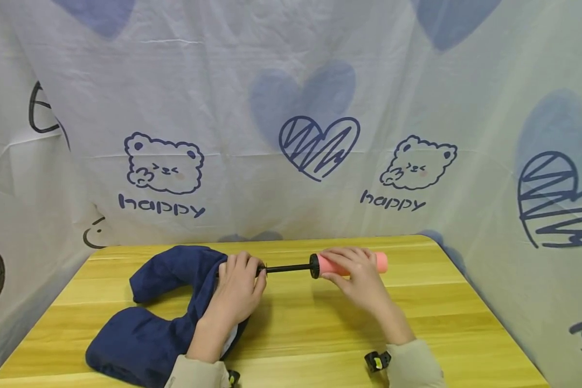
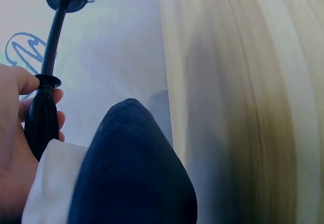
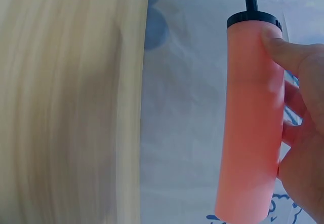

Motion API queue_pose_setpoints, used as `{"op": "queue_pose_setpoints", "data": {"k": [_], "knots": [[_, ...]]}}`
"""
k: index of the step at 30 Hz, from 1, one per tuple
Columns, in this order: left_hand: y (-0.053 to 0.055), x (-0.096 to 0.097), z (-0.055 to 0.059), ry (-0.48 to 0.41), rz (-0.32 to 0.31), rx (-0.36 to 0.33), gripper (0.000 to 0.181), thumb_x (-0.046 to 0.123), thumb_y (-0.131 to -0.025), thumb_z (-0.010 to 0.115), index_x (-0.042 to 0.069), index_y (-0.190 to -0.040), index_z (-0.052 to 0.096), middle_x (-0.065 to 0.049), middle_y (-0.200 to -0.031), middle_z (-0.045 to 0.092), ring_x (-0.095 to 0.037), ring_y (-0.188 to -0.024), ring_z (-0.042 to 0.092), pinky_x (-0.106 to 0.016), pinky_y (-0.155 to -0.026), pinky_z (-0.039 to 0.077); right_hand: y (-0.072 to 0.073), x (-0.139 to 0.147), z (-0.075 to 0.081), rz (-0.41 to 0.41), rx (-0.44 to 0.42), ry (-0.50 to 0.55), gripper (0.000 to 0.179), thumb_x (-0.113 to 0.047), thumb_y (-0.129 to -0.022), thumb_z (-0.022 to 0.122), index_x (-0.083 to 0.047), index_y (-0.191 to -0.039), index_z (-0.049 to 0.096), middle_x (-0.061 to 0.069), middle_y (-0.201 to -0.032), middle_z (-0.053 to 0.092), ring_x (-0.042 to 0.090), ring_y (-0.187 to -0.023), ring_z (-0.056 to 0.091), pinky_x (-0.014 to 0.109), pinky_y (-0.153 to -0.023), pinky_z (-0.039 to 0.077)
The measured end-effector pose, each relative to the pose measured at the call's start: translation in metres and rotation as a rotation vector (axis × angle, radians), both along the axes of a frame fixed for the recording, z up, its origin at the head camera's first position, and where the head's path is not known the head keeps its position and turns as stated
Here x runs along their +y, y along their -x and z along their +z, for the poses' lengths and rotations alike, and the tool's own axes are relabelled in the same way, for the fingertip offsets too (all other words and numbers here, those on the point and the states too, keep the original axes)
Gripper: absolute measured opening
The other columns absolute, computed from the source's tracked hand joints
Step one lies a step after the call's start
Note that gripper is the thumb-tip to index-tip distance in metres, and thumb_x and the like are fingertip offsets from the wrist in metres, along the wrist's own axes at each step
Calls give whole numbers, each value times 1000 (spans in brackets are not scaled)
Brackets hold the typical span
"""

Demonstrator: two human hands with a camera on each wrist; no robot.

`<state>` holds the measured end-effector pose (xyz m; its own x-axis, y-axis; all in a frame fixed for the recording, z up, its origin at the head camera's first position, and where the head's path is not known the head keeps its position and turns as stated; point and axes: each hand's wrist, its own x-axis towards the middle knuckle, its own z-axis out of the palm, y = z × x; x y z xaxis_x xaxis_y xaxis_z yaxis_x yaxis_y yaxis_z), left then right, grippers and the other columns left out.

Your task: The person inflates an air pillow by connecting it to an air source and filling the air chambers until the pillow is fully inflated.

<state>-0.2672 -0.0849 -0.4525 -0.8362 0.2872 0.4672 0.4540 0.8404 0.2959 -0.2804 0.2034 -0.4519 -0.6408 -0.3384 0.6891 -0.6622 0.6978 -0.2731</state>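
A hand pump with a pink barrel (image 3: pixel 250 122) and a thin black rod (image 1: pixel 288 268) lies sideways across both hands. My right hand (image 1: pixel 356 275) grips the barrel, thumb near its black end cap (image 3: pixel 253 17). Around the black ribbed nozzle-side grip (image 2: pixel 43 120) at the rod's other end, my left hand (image 1: pixel 240 288) curls its fingers. A navy U-shaped neck pillow (image 1: pixel 170 345) sits under and beside the left hand, its opening facing left. White fabric (image 2: pixel 58 183) shows along the pillow's edge near the left palm. Where the black grip meets the pillow is hidden by the left hand.
The wooden table (image 1: pixel 310 334) extends under the pillow and both forearms. Behind it hangs a pale curtain (image 1: pixel 242 172) printed with hearts and bears. Black wrist camera mounts (image 1: pixel 377 362) sit at the sleeve cuffs.
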Motion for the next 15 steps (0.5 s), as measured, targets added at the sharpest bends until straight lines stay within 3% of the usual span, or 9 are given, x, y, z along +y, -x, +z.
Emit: {"op": "queue_pose_setpoints", "data": {"k": [5, 9, 15], "knots": [[0, 5, -1, 7, -22, 1, 16, 21, -109, 54, 12, -112, 67, -8, -110, 51, -28, -97, 41, -45, -84, 30, -1, -7, 0, 5, 45, -23, 46, -22, -80, 90, -13, -123, 77, 4, -123, 74, 32, -114, 63, 64, -100, 34], [-2, 15, -1, 2, -67, -27, 16, 20, -110, 51, 12, -112, 65, -8, -109, 49, -27, -96, 39, -43, -82, 27, -3, -27, -1, 22, 144, -61, 45, -30, -80, 88, -14, -120, 78, 4, -119, 76, 31, -109, 66, 60, -92, 39], [-7, 26, -2, -3, -80, 4, 12, 18, -109, 54, 12, -107, 65, -7, -105, 49, -26, -94, 40, -40, -79, 27, -9, -49, -4, 25, 227, -64, 44, -34, -80, 85, -13, -119, 79, 3, -119, 76, 31, -104, 66, 60, -87, 39]]}}
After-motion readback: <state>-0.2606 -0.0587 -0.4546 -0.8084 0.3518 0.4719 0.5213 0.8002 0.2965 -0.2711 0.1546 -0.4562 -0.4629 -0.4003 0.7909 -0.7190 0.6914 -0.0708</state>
